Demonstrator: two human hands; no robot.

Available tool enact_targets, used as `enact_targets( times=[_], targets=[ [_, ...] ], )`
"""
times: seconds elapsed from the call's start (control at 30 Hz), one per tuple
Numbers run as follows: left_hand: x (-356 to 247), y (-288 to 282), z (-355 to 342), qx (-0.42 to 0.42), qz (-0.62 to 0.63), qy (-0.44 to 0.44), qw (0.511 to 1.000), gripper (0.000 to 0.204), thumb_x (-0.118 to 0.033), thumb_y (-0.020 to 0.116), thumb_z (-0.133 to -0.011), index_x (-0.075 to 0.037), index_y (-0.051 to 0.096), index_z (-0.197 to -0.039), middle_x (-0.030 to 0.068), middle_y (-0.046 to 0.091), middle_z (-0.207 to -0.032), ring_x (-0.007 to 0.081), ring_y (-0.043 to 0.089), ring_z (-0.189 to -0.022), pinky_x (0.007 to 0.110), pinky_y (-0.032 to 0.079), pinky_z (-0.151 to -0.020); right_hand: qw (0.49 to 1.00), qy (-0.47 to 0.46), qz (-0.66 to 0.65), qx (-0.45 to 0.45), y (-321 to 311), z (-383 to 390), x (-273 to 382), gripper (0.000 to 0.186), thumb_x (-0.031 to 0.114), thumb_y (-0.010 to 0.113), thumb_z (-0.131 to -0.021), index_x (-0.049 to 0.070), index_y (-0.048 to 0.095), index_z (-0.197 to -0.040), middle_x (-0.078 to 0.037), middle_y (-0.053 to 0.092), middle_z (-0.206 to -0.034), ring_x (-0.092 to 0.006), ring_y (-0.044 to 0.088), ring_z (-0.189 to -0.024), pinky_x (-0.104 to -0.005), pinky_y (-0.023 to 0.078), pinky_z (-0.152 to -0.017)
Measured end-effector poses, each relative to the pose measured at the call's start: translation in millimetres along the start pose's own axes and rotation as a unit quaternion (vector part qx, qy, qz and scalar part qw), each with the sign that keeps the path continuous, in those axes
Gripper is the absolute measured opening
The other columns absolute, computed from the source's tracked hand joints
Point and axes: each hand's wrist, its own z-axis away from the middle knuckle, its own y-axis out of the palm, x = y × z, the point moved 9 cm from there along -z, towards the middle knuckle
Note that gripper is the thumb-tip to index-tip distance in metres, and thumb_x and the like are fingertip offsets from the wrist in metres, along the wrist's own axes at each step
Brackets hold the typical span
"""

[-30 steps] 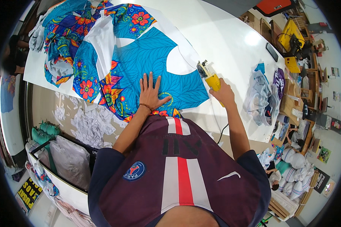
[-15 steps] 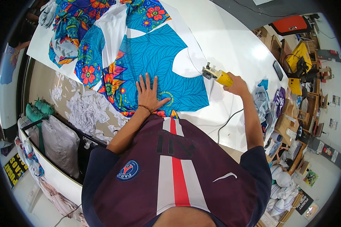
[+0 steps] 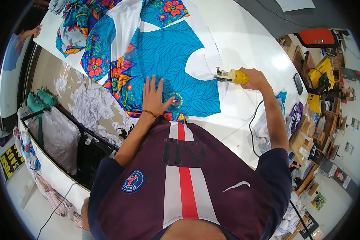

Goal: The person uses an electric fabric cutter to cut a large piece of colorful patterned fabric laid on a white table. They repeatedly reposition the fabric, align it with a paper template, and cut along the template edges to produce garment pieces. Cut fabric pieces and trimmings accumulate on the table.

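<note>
My left hand (image 3: 156, 100) lies flat with fingers spread on a turquoise leaf-patterned fabric piece (image 3: 168, 52), near its lower edge. My right hand (image 3: 255, 80) is wrapped round the yellow body of a small corded electric fabric cutter (image 3: 232, 76). The cutter's metal head is at the right edge of the printed piece, beside the curved white notch (image 3: 198, 66). Whether its blade touches the cloth is too small to tell. Bright flower borders run along the fabric's left side and bottom.
The fabric lies on a white table (image 3: 248, 48). More floral cloth (image 3: 96, 24) is bunched at the upper left. A phone (image 3: 298, 83) and cloth scraps lie at the right. The cutter's black cord (image 3: 251, 124) hangs near my right arm. White scraps (image 3: 90, 104) litter the floor at left.
The cutter has turned from a slant to nearly level, and my right hand has moved slightly right and up. My left hand stays flat on the fabric. The view has shifted a little.
</note>
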Motion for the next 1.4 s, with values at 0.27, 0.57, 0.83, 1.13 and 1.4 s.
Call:
enact_targets(
  times=[0.27, 0.57, 0.83, 1.13, 1.4],
  targets=[
    [9.5, -8.8, 6.7, -0.042, 0.0, -0.002, 0.999, 0.079, -0.043, 0.081, -0.085, -0.001, 0.054, -0.146, 0.0273, 0.042, -0.156, 0.0496, 0.033, -0.148, 0.058, 0.031, -0.12, 0.999, -0.009, 0.009, 0.037, -9.9, -10.3, 11.6, 0.071, 0.026, 0.081, -0.072, 0.023, 0.061, -0.14, -0.01, 0.075, -0.12, -0.0301, 0.07, -0.11, -0.042, 0.058, -0.095],
    [14.5, -7.7, 7.4, -0.035, 0.004, -0.013, 0.999, 0.074, -0.039, 0.081, -0.086, -0.001, 0.056, -0.144, 0.0271, 0.043, -0.156, 0.0483, 0.034, -0.148, 0.057, 0.032, -0.12, 0.998, -0.053, 0.021, 0.001, -14.5, -11.0, 23.3, 0.058, 0.026, 0.076, -0.072, 0.023, 0.062, -0.128, -0.009, 0.075, -0.109, -0.0313, 0.071, -0.104, -0.0454, 0.058, -0.089],
    [16.4, -7.5, 7.0, -0.038, 0.003, -0.011, 0.999, 0.073, -0.04, 0.08, -0.087, -0.003, 0.057, -0.145, 0.0263, 0.043, -0.156, 0.0483, 0.034, -0.148, 0.057, 0.032, -0.121, 0.999, -0.032, 0.029, 0.025, -7.9, -13.8, 35.0, 0.074, 0.028, 0.084, -0.069, 0.024, 0.061, -0.139, -0.01, 0.075, -0.12, -0.0313, 0.07, -0.11, -0.0428, 0.058, -0.095],
    [15.2, -6.8, 6.1, -0.038, 0.009, -0.002, 0.999, 0.07, -0.038, 0.079, -0.086, -0.003, 0.058, -0.143, 0.0262, 0.045, -0.154, 0.048, 0.035, -0.147, 0.056, 0.031, -0.121, 0.999, -0.04, 0.021, 0.006, -7.9, -8.7, 54.1, 0.062, 0.028, 0.079, -0.072, 0.023, 0.06, -0.131, -0.009, 0.074, -0.113, -0.0315, 0.07, -0.108, -0.0462, 0.057, -0.091],
    [17.7, -0.1, 5.4, -0.028, 0.01, -0.01, 1.0, 0.07, -0.039, 0.079, -0.086, -0.006, 0.059, -0.144, 0.026, 0.045, -0.155, 0.0475, 0.035, -0.147, 0.058, 0.031, -0.121, 0.999, -0.028, 0.019, -0.001, -5.5, -5.2, 67.5, 0.062, 0.031, 0.081, -0.072, 0.022, 0.059, -0.13, -0.009, 0.074, -0.112, -0.0318, 0.07, -0.108, -0.0476, 0.057, -0.091]
  ],
)
